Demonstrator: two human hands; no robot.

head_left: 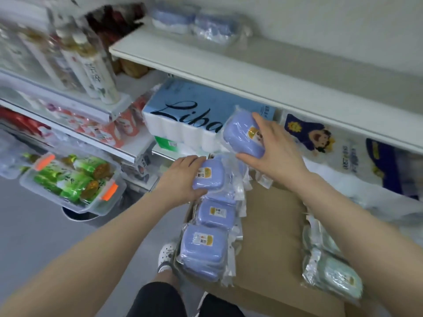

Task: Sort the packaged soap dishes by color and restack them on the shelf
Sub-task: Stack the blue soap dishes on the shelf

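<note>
My right hand [278, 147] grips a purple packaged soap dish [241, 135], lifted above a cardboard box [272, 232]. My left hand [183, 177] holds another purple soap dish [208, 176] at the top of a row of purple dishes [203, 252] lying along the box's left side. Pale green packaged soap dishes [332, 271] lie at the box's right side. Two blue-purple packaged dishes [194, 22] sit on the white upper shelf [229, 67], far left end.
A blue pack of tissue rolls [183, 115] and printed white packs [332, 145] fill the lower shelf behind the box. A clear bin of green packets [73, 179] juts out at left. Bottles [91, 72] stand on the left shelving. Grey floor lies below.
</note>
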